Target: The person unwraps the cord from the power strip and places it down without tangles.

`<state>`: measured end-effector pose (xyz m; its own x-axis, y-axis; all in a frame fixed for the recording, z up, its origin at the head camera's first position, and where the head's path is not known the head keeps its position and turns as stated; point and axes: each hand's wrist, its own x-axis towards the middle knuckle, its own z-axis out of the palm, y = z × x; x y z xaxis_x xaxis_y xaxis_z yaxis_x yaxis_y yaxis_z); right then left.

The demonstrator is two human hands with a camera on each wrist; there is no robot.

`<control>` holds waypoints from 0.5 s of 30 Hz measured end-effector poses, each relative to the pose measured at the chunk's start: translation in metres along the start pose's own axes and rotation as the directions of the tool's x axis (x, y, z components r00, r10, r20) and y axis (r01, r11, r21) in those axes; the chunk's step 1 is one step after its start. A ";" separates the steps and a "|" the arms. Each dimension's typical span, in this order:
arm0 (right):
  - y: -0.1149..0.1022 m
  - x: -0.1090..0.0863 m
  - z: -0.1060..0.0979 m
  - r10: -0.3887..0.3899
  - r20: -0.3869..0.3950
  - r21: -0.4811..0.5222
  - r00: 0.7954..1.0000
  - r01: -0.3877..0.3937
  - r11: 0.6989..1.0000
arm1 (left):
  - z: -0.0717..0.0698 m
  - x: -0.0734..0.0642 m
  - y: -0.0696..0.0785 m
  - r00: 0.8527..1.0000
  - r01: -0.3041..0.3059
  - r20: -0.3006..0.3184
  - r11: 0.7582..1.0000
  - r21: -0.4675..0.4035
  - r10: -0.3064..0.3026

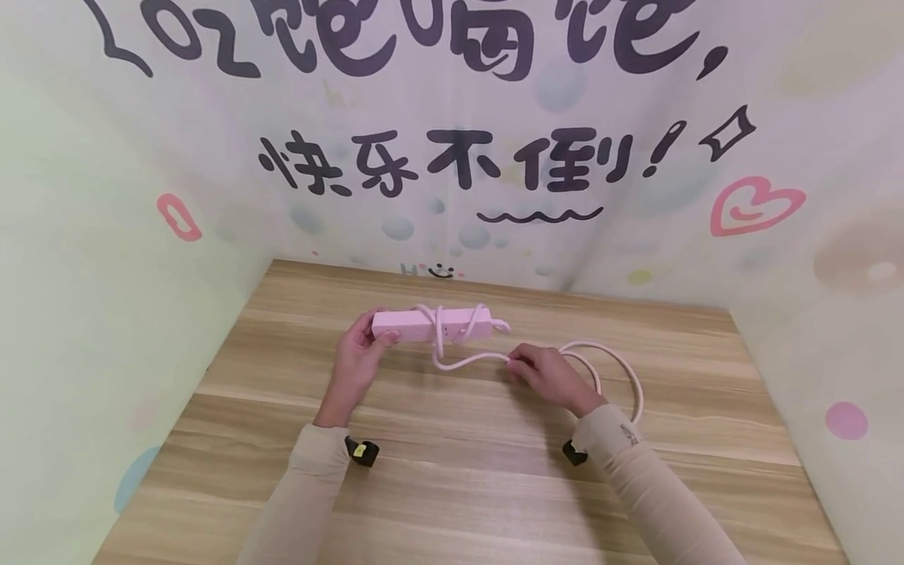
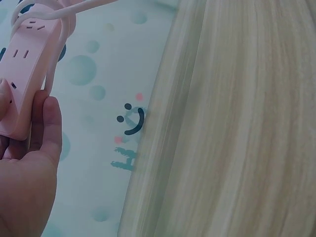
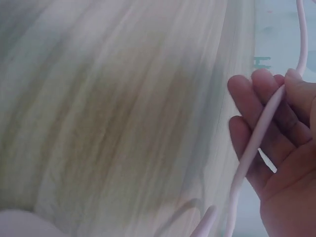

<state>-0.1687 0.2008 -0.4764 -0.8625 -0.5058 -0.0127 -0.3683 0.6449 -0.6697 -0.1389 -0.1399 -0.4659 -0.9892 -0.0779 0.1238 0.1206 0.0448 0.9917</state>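
A pink power strip (image 1: 407, 326) is held off the table by its left end in my left hand (image 1: 357, 357). The left wrist view shows the thumb on the socket face of the strip (image 2: 30, 54) and fingers behind it. Loops of the strip's pale pink cord (image 1: 439, 333) wrap around its middle and right part. My right hand (image 1: 554, 377) pinches the cord to the right of the strip. In the right wrist view the cord (image 3: 256, 133) runs across the fingers and under the thumb. The plug is not visible.
A loose loop of cord (image 1: 636, 377) curves beyond my right hand and passes behind the sleeve. The wood-grain table (image 1: 452, 486) meets a printed wall sheet (image 1: 424, 235) at its back edge, with more sheet at both sides. Black wrist devices (image 1: 363, 452) sit under the wrists.
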 end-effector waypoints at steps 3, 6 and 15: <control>-0.001 -0.003 0.000 -0.019 -0.032 0.010 0.999 0.019 1.000 | -0.001 0.002 -0.001 1.000 -0.003 -0.002 1.000 0.011 0.003; -0.002 -0.007 -0.001 -0.024 -0.059 0.023 0.998 0.025 0.999 | -0.001 0.003 -0.002 1.000 0.002 -0.005 1.000 0.015 -0.002; -0.008 -0.019 -0.002 -0.031 -0.075 0.064 0.997 0.036 0.997 | 0.000 0.001 -0.003 1.000 0.007 -0.021 1.000 -0.003 -0.007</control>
<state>-0.1503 0.2060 -0.4696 -0.8741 -0.4816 0.0637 -0.3761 0.5879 -0.7162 -0.1402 -0.1403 -0.4684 -0.9881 -0.0993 0.1177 0.1141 0.0414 0.9926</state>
